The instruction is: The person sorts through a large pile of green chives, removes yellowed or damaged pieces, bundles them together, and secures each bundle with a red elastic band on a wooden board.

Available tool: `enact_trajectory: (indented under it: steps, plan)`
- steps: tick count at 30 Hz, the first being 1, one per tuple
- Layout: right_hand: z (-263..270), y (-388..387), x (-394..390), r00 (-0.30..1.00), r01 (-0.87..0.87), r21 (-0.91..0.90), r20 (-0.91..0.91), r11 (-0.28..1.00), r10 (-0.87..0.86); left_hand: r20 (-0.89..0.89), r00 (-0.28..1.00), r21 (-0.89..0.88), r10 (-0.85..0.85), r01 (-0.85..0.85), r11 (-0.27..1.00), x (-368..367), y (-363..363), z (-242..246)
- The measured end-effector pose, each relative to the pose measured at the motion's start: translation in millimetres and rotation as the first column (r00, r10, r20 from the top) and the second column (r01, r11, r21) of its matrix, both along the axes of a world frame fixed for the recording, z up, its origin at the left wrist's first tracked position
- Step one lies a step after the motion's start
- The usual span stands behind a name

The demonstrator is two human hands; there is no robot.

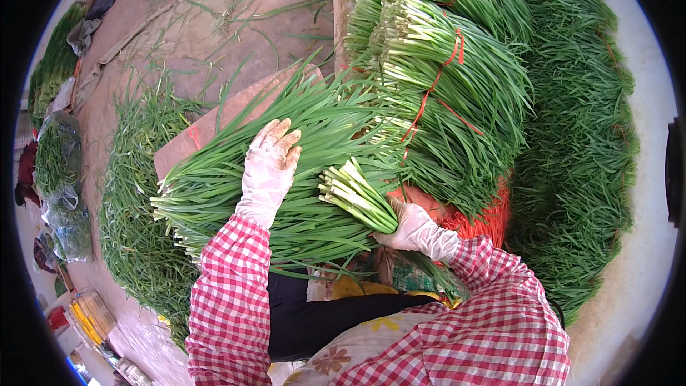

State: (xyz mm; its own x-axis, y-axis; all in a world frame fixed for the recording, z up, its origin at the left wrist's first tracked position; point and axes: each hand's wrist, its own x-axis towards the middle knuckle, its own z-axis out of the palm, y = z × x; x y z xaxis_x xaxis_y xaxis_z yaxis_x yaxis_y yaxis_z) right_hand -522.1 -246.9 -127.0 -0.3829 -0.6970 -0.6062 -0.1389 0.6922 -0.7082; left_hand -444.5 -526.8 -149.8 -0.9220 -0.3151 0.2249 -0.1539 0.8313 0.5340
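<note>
My left hand (270, 166), in a thin whitish glove, lies palm down on a loose pile of garlic chives (316, 118). Its fingers are extended and grip nothing. That pile rests on a reddish-brown board (268, 88), pale stem ends to the left. My right hand (415, 228), gloved too, is closed around a small bunch of garlic chives (359, 193). The white cut ends of this bunch point up and left, over the pile's right side. Its leaves hang below the hand, partly hidden by my sleeve.
Chive bundles tied with red string (455, 69) are stacked at upper right. Beyond them more chives (573, 134) lie along the right side. Red strings (482, 220) sit beside my right wrist. Loose chive leaves (144, 214) heap at left. Filled plastic bags (67, 214) stand farther left.
</note>
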Motion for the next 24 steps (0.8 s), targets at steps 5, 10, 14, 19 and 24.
enact_trajectory:
  steps: [5, 10, 14, 19, 24]
  plan:
    - [-1.4, 2.0, 0.9, 0.999, 0.023, -0.054, 0.026, 0.998, -0.022, 0.015, 0.998, 0.02, 0.058, -0.059, 0.998, -0.2, 3.0, -2.7]
    - [0.0, -1.1, 0.4, 1.0, -0.003, -0.01, 0.013, 1.0, 0.003, -0.064, 0.99, 0.223, 0.127, -0.11, 0.968, 5.1, 3.8, -5.1]
    - [3.2, -1.6, 0.5, 1.0, 0.001, -0.014, 0.003, 1.0, -0.001, -0.136, 0.971, 0.4, 0.195, -0.126, 0.908, 9.9, 6.5, 4.1]
    - [-3.4, 0.3, 3.8, 1.0, 0.008, -0.034, -0.024, 0.999, -0.009, -0.148, 0.95, 0.583, 0.273, -0.139, 0.8, 12.9, 14.6, 23.3]
    - [-0.2, -2.5, 2.9, 0.999, -0.002, 0.002, -0.051, 1.0, 0.002, -0.062, 0.952, 0.787, 0.301, -0.139, 0.601, 19.6, 3.4, 14.3]
